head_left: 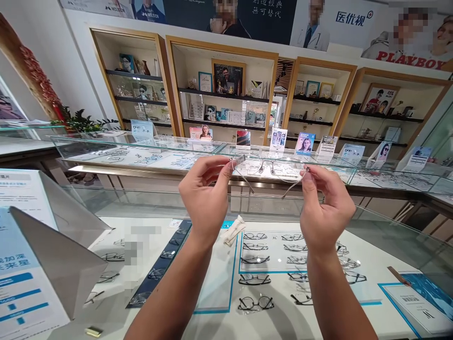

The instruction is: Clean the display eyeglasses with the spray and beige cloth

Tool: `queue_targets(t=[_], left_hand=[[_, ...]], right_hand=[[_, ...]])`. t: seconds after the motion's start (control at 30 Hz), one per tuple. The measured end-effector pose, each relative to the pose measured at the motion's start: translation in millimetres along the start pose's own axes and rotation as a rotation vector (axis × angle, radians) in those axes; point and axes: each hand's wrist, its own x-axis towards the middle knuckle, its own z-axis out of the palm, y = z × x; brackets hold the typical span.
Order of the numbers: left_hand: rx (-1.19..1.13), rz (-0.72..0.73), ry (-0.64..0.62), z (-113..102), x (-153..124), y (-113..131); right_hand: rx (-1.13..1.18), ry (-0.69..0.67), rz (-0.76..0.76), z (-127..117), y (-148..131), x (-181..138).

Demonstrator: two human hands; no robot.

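A thin-rimmed pair of eyeglasses [262, 166] is held up in front of me above the glass counter. My left hand [207, 193] pinches its left corner between thumb and fingers, beside a small pale tag [239, 160]. At the opposite corner, my right hand [327, 200] pinches the frame the same way. The slender temples slant downward and inward between my hands. The clear lenses are hard to make out against the bright display behind. Below my forearms, rows of eyeglasses [255, 303] lie inside the display case.
The near counter's glass top [170, 198] spans the view below my hands. Folded cardboard signs [38, 274] stand at left. A crumpled cloth [233, 230] and a small gold-coloured piece [94, 332] lie on it or beneath its glass. Another glass display counter [159, 160] runs across behind, before wall shelves [222, 92].
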Motion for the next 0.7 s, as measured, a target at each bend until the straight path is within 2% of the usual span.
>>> queue_targets(t=[0.1,0.33,0.57,0.7], left_hand=[[0.019,0.040,-0.002,0,-2,1],[0.064,0.287,0.059,1,-4,1],[0.079,0.347,0.059,0,-4,2],[0.099,0.418,0.056,0,-5,4]], right_hand=[[0.001,-0.004,0.051,0,4,-1],[0.056,0.008,0.128,2,10,-1],[0.057,-0.001,0.155,3,9,-2],[0.036,-0.059,0.190,2,13,-2]])
